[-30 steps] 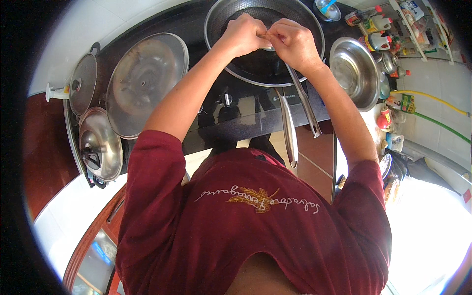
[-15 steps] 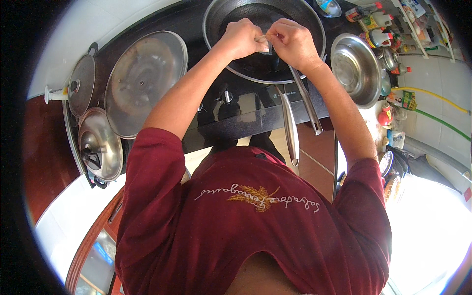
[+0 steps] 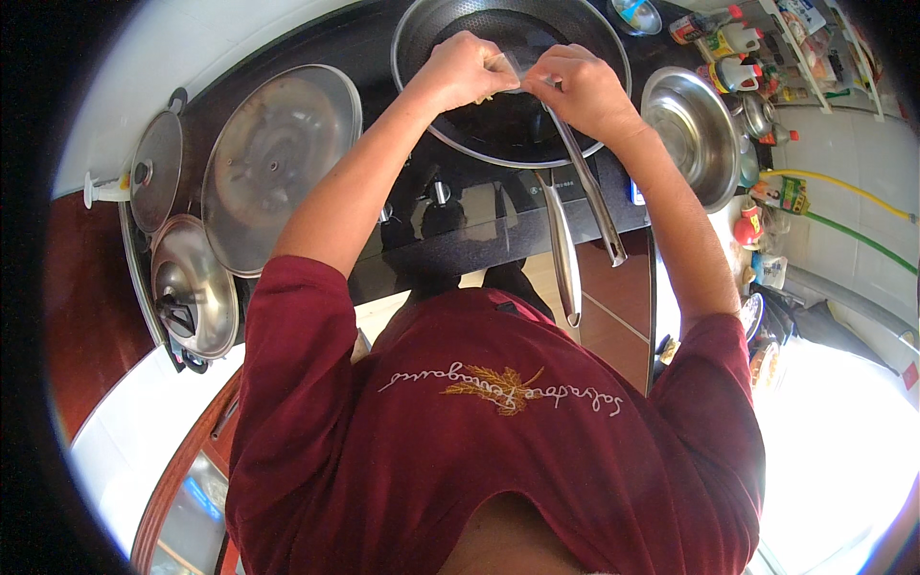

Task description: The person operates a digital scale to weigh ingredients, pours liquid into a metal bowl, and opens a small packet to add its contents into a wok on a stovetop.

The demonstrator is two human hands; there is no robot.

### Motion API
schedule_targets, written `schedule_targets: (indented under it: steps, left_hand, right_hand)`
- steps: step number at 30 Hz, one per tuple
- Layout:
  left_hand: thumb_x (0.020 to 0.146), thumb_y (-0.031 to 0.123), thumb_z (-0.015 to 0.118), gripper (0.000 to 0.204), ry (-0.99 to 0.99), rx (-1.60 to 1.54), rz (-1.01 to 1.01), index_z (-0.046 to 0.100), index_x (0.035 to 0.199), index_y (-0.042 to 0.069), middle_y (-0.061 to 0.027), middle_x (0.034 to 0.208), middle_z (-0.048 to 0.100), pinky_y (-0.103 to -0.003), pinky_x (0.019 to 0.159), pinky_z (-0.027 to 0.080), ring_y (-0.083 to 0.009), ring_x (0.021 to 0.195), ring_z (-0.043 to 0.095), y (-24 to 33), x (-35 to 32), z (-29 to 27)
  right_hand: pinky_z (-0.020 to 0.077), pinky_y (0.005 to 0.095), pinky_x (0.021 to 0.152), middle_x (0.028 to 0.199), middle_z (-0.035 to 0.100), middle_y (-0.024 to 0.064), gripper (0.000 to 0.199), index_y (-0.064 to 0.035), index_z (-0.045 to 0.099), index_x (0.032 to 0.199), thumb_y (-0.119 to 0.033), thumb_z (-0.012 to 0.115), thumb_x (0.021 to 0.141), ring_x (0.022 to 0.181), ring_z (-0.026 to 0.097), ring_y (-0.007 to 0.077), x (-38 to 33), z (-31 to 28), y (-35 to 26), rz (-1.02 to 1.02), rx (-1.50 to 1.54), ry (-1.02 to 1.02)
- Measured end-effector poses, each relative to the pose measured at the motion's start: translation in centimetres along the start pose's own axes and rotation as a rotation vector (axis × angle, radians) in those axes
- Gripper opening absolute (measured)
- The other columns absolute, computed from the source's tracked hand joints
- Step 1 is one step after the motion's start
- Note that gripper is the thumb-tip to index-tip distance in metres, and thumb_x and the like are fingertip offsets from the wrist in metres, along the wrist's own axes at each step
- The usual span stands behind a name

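Note:
My left hand (image 3: 464, 73) and my right hand (image 3: 586, 91) are above a large dark wok (image 3: 414, 40). Both are closed, fingertips pinching a small piece of clear plastic film (image 3: 509, 65), perhaps a little bag, stretched between them. A small yellowish bit shows under the left fingers; I cannot make out what it is. Beneath my right hand a metal utensil handle (image 3: 596, 206) slants out over the wok's rim, its working end hidden. The wok's own steel handle (image 3: 563, 254) points toward me, beside it.
The wok sits on a black glass stove (image 3: 369, 244) with knobs. Left of it lean a big lid (image 3: 278, 168) and smaller lids (image 3: 196, 287). A steel basin (image 3: 690, 139) stands at right, near several bottles (image 3: 733, 72) and a small bowl (image 3: 637, 14).
My hands have drawn slightly apart, and the clear plastic now shows stretched between them. My right hand moved a little to the right. The wok and utensil keep their places.

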State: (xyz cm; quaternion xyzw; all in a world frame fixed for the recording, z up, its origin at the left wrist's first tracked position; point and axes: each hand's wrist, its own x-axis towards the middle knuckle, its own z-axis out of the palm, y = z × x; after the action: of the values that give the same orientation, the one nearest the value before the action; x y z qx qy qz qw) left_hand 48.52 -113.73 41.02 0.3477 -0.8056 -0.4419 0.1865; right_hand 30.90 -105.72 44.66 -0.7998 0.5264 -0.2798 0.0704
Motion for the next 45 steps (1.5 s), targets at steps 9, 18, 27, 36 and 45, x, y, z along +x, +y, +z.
schedule_targets:
  steps: [9,18,27,36,45]
  left_hand:
    - [0.072,0.012,0.067,0.011,0.015,0.044,0.147,0.066,0.076,0.002,-0.0047,0.068,0.063,-0.025,0.058,0.046,-0.0117,0.062,0.058,1.3,0.3,-0.5]
    - [0.069,0.013,0.068,0.013,0.02,0.201,0.151,0.065,0.073,0.001,-0.0084,0.067,0.061,-0.028,0.06,0.047,-0.0168,0.061,0.059,1.5,0.4,0.1]
    - [0.067,0.013,0.067,0.011,0.008,0.314,0.173,0.065,0.073,0.003,-0.0077,0.073,0.062,-0.033,0.073,0.046,-0.0231,0.078,0.057,0.9,0.0,-0.6]
    - [0.069,0.014,0.065,0.012,0.036,0.361,0.146,0.065,0.076,0.004,-0.0098,0.077,0.061,-0.034,0.074,0.046,-0.0256,0.079,0.057,-0.6,-0.8,-0.9]
    - [0.069,0.017,0.069,0.018,0.004,0.104,0.156,0.067,0.082,0.004,-0.0091,0.076,0.064,-0.028,0.066,0.047,-0.017,0.069,0.061,0.0,-0.8,-0.3]
  right_hand:
    - [0.0461,0.0322,0.066,0.073,0.057,0.0084,0.007,-0.0027,0.06,0.074,-0.008,0.064,0.071,0.073,0.057,0.0252,-0.1,0.4,0.9,-0.033,0.051,-0.02]
    - [0.0456,0.0321,0.065,0.07,0.055,0.0087,0.008,-0.0019,0.057,0.07,-0.006,0.063,0.067,0.071,0.056,0.026,0.1,0.8,0.9,-0.054,0.099,0.01]
    - [0.0451,0.0324,0.062,0.068,0.054,0.0079,0.006,-0.0016,0.055,0.066,-0.006,0.06,0.066,0.068,0.055,0.0251,0.2,1.5,0.5,-0.055,0.073,0.066]
    - [0.0459,0.0358,0.062,0.065,0.054,0.008,0.007,-0.0039,0.054,0.059,-0.009,0.059,0.063,0.068,0.055,0.0269,0.0,1.7,0.7,-0.035,0.066,0.093]
    - [0.0456,0.0352,0.062,0.064,0.054,0.0092,0.007,-0.0028,0.056,0.062,-0.008,0.06,0.064,0.067,0.055,0.0276,0.0,1.0,0.3,-0.009,0.159,0.05]
